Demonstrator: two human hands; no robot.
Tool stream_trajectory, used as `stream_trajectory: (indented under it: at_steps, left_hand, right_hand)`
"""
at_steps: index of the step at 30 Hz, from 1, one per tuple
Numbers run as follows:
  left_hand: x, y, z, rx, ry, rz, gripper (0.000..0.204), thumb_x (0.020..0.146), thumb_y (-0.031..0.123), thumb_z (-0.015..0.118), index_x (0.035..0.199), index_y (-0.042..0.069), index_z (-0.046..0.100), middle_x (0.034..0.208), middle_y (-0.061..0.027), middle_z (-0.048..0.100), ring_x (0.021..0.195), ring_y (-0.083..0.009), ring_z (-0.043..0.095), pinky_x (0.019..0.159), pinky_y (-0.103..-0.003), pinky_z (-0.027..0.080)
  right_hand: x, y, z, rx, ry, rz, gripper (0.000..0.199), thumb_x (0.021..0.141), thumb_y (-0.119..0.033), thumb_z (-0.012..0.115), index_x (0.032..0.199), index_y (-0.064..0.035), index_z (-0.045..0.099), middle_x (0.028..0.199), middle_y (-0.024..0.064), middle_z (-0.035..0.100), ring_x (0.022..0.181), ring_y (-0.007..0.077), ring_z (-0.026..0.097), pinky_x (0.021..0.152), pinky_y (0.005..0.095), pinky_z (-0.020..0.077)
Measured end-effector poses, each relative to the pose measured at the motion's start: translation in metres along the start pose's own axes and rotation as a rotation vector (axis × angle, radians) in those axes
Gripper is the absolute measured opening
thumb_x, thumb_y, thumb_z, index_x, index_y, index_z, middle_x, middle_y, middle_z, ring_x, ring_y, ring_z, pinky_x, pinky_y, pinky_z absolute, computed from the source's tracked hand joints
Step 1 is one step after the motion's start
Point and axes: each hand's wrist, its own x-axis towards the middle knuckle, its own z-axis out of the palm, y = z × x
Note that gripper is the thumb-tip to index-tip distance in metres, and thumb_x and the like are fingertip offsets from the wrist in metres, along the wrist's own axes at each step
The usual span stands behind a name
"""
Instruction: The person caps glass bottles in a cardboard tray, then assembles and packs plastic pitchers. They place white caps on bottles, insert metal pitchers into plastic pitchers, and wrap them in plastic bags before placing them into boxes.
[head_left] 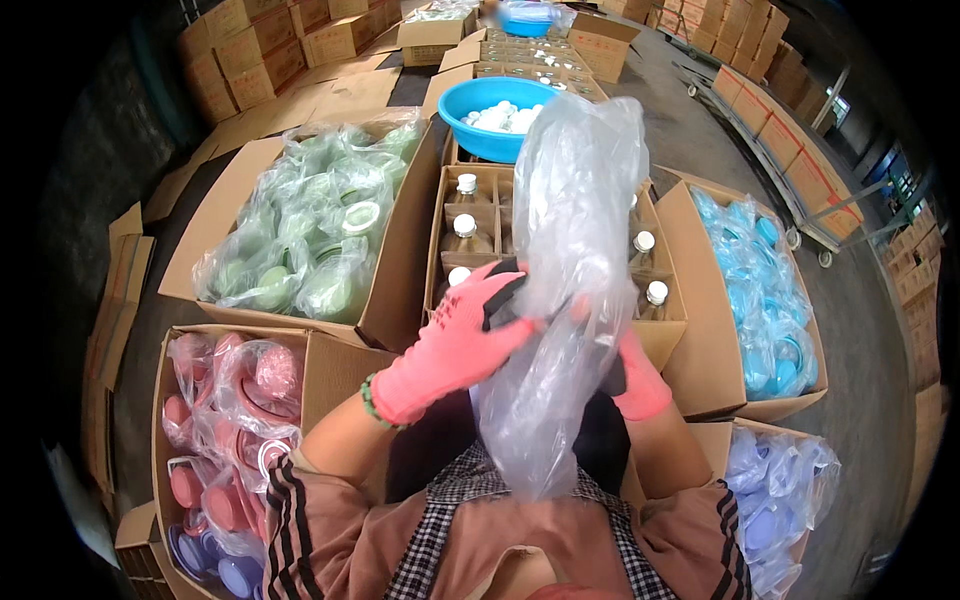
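Note:
A large crumpled clear plastic bag (580,190) stretches upright in front of my chest, its lower end hanging over my apron. My left hand (455,345), in a pink glove with a dark palm, grips the bag's left side, thumb and fingers curved around it. My right hand (640,380), gloved the same way, holds the bag from the right; the plastic covers most of its fingers. Beneath the bag, a divided carton (660,335) contains bottles with white caps, such as one bottle (467,235) just beyond my left hand. The bag hides the carton's middle compartments.
A blue basin (465,130) of white caps stands beyond the carton. Around me are cartons of bagged green items (300,230), pink items (230,430), light-blue items (750,290) and purple items (765,490). A loaded cart (780,150) stands at the far right.

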Motion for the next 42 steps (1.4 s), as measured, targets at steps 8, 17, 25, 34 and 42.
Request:
stream_trajectory:
  at_steps: [8,17,25,34,42]
  left_hand:
    - [0.016,-0.018,-0.003,0.314,0.423,0.258,0.031,0.062,-0.002,0.055,0.093,-0.004,0.051,0.096,-0.0202,0.046,0.082,-0.0338,0.051,0.071,-0.035,0.043]
    - [0.068,-0.129,-0.05,0.165,0.866,0.084,0.03,0.074,-0.001,0.05,0.104,-0.005,0.05,0.103,-0.0134,0.047,0.09,-0.0244,0.049,0.081,-0.031,0.04]
    - [0.014,-0.281,0.054,0.372,0.066,-0.188,0.028,0.07,0.003,0.051,0.098,0.004,0.056,0.095,-0.0185,0.055,0.088,-0.0323,0.054,0.077,-0.038,0.043]
    - [-0.007,-0.216,0.043,-0.838,0.083,-0.565,0.023,0.079,0.007,0.055,0.1,-0.002,0.054,0.084,-0.0027,0.058,0.074,-0.0092,0.052,0.065,-0.022,0.043]
    - [-0.025,-0.178,0.03,-1.047,0.151,-0.43,0.025,0.085,0.021,0.051,0.097,0.0,0.052,0.082,-0.0024,0.055,0.071,-0.0083,0.05,0.062,-0.022,0.042]
  right_hand:
    - [-0.052,-0.057,0.05,-0.238,0.135,-0.233,0.057,0.064,-0.009,0.07,0.112,-0.0047,0.042,0.109,0.0072,0.046,0.098,0.0161,0.046,0.079,0.0298,0.0426]
    - [0.043,-0.041,-0.038,-0.372,0.295,-0.36,0.03,0.075,0.001,0.054,0.104,0.0021,0.051,0.099,0.0115,0.057,0.091,0.0233,0.055,0.08,0.031,0.0433]
    - [0.102,0.144,-0.135,-1.373,0.295,-0.125,0.024,0.073,-0.012,0.054,0.096,-0.0074,0.056,0.103,0.0121,0.054,0.093,0.0305,0.05,0.081,0.0373,0.0406]
    - [0.04,0.118,-0.134,0.215,-0.13,0.199,0.022,0.081,-0.012,0.051,0.101,-0.0013,0.053,0.092,0.0021,0.056,0.084,0.0102,0.051,0.072,0.0233,0.0404]
    - [0.028,0.073,-0.1,-0.145,-0.08,0.317,0.03,0.087,-0.023,0.049,0.107,-0.0007,0.05,0.097,0.0011,0.054,0.088,0.0087,0.047,0.079,0.023,0.039]
